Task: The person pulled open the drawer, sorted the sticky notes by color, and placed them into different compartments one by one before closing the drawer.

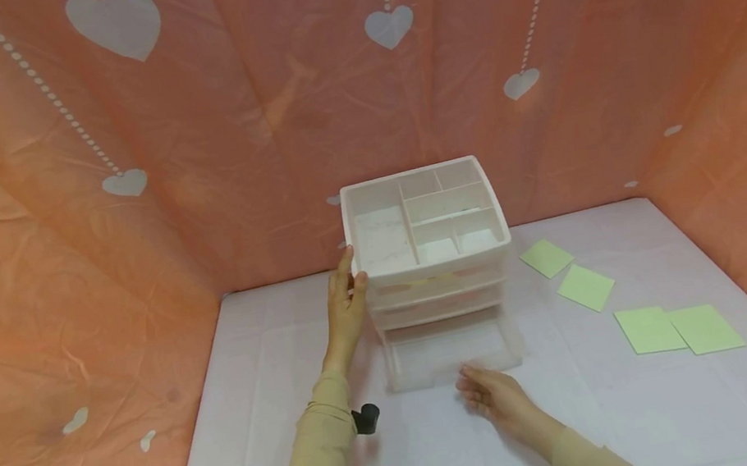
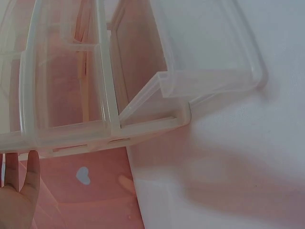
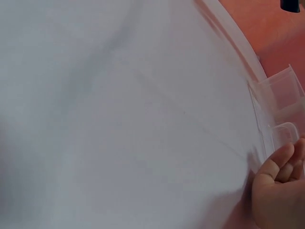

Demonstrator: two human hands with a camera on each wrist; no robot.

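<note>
A white plastic drawer organizer [image 1: 432,264] stands at the back of the table, its top split into several compartments. Its clear bottom drawer [image 1: 452,348] is pulled out toward me, while the drawers above it are in. My left hand [image 1: 345,313] rests on the organizer's left side near the top front corner, fingers extended. In the left wrist view, those fingers [image 2: 32,174] lie against the side wall. At the front of the bottom drawer is my right hand [image 1: 499,398], fingers loosely curled and fingertips right at its front panel. The right wrist view shows the hand [image 3: 279,191] beside the drawer handle [image 3: 284,131].
Several pale green paper squares lie on the table's right side, one of them a square [image 1: 586,287] near the organizer. The white-covered table [image 1: 262,452] is enclosed by an orange curtain [image 1: 292,114] with white hearts.
</note>
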